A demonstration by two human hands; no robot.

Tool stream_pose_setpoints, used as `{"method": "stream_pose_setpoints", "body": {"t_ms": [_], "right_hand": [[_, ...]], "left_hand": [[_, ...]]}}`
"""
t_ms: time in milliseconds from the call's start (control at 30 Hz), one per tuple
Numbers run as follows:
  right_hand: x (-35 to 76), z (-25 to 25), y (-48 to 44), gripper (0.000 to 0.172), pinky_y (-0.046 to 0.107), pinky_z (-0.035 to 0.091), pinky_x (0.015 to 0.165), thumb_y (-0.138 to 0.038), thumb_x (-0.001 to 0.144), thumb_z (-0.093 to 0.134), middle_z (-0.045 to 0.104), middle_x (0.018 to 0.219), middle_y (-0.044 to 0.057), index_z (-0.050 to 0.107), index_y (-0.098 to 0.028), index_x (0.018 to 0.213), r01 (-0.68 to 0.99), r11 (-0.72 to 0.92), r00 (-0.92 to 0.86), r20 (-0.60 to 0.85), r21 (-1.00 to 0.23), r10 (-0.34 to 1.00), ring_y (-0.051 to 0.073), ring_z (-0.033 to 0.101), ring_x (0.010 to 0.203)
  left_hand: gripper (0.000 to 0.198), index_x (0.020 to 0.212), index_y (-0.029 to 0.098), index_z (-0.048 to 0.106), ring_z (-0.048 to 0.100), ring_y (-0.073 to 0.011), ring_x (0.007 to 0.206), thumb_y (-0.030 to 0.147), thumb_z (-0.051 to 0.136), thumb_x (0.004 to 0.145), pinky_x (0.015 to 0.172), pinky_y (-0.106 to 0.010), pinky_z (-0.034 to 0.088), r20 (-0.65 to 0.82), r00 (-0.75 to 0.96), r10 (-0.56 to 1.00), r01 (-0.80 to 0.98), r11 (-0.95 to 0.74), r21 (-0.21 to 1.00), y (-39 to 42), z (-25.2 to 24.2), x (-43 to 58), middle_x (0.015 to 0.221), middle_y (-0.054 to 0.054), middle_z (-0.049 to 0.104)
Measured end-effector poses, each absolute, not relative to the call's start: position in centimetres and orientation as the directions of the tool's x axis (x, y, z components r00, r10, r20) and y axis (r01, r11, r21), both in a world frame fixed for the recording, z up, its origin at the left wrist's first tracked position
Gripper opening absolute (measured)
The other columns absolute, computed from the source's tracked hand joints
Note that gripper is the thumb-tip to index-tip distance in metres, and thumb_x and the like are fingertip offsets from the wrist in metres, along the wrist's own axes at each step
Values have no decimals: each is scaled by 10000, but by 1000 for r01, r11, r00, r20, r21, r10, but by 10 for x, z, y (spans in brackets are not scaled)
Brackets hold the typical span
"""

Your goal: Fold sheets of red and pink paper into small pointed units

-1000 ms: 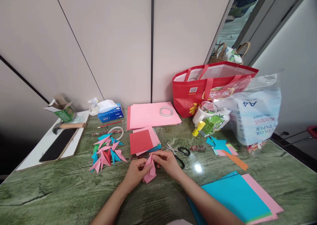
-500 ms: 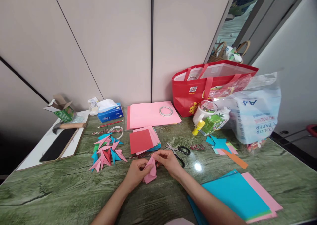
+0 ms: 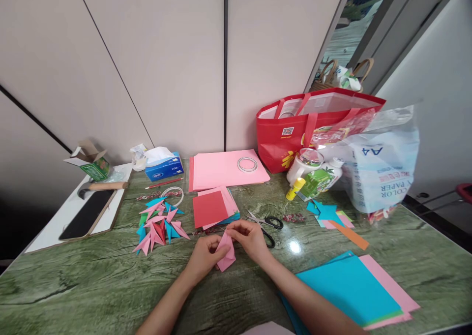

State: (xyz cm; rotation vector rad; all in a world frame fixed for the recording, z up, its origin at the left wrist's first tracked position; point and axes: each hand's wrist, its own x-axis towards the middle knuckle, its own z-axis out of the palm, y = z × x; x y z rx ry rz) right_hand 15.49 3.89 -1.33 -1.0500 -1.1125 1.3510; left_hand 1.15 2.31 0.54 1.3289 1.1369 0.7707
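A small folded piece of pink paper (image 3: 227, 257) is held between both hands above the green table (image 3: 121, 290). My left hand (image 3: 204, 257) pinches its left side, the thumb lying across the front. At its top edge, my right hand (image 3: 249, 238) grips the paper between thumb and fingertips. Just beyond the hands lies a stack of square papers with a red sheet (image 3: 210, 209) on top. Black-handled scissors (image 3: 266, 223) rest open beside my right hand. Left of the hands is a pile of folded pink, blue, green and red paper pieces (image 3: 157, 229).
Blue sheets (image 3: 350, 288) lie under and beside my right forearm. Further back are pink sheets (image 3: 224, 170), a tissue box (image 3: 164, 168), a red bag (image 3: 276, 145), a glue stick (image 3: 295, 189) and a plastic paper bag (image 3: 383, 172). A phone (image 3: 87, 215) and hammer (image 3: 101, 187) are left.
The lower end of the folded pink paper has shifted slightly to the right. Both hands keep their hold on it, almost in the same place.
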Motion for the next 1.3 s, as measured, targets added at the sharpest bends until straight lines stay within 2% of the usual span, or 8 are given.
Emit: {"method": "stream_pose_setpoints", "body": {"t_ms": [233,400,500,700,900,1100,1167,1300], "right_hand": [[159,-14,40,256,261,482,584,-261,554,724,657,673,3,684,-185,795,-163,-10,-168,17,-987,986,138,583,604],[162,-15,42,269,259,478,586,-251,545,733,660,677,7,685,-181,800,-180,-23,-172,9,-983,985,138,586,610],[162,-16,43,274,263,479,596,-250,543,737,664,693,12,683,-179,802,-190,-26,-175,8,-981,985,139,588,615],[161,-17,42,279,260,484,575,-272,532,742,658,678,12,682,-180,788,-197,-34,-183,3,-980,983,142,589,610],[159,-15,43,269,267,486,581,-266,517,750,658,664,4,672,-186,761,-230,-56,-198,-9,-972,980,148,596,609],[160,-10,42,261,268,482,671,-251,580,717,654,758,8,628,-177,814,-212,-52,-188,-12,-976,982,140,608,703],[160,-9,41,271,259,482,638,-258,605,701,647,737,4,606,-173,845,-176,-82,-206,-45,-981,978,135,607,677],[160,-10,39,199,227,463,518,-300,620,682,617,636,-12,603,-149,723,-100,-149,-296,-114,-984,948,105,571,528]], "left_hand": [[246,688,136,551,497,-95,432,326,683,602,420,-181,325,-211,275,938,99,191,977,25,0,10,514,28,585],[288,838,190,437,387,-63,354,359,615,687,389,-158,221,-161,241,957,51,154,987,25,1,9,430,110,438],[235,790,183,453,361,-55,371,357,589,710,403,-164,197,-120,288,950,54,109,993,24,5,10,432,109,403],[234,700,167,505,500,-93,452,279,685,602,448,-184,303,-200,314,928,60,191,980,24,8,11,516,51,567],[182,685,153,551,472,-69,404,224,689,590,410,-158,276,-196,308,931,33,196,980,24,5,11,471,64,561],[131,653,137,637,587,-124,515,228,697,579,492,-201,417,-160,199,967,44,154,987,26,3,10,583,1,667],[147,691,143,657,619,-144,557,228,698,579,530,-217,452,-157,122,980,34,154,987,27,2,9,630,-15,697],[169,717,142,665,639,-167,564,229,698,577,537,-232,479,-150,54,987,43,147,988,26,3,9,626,-21,709]]}}
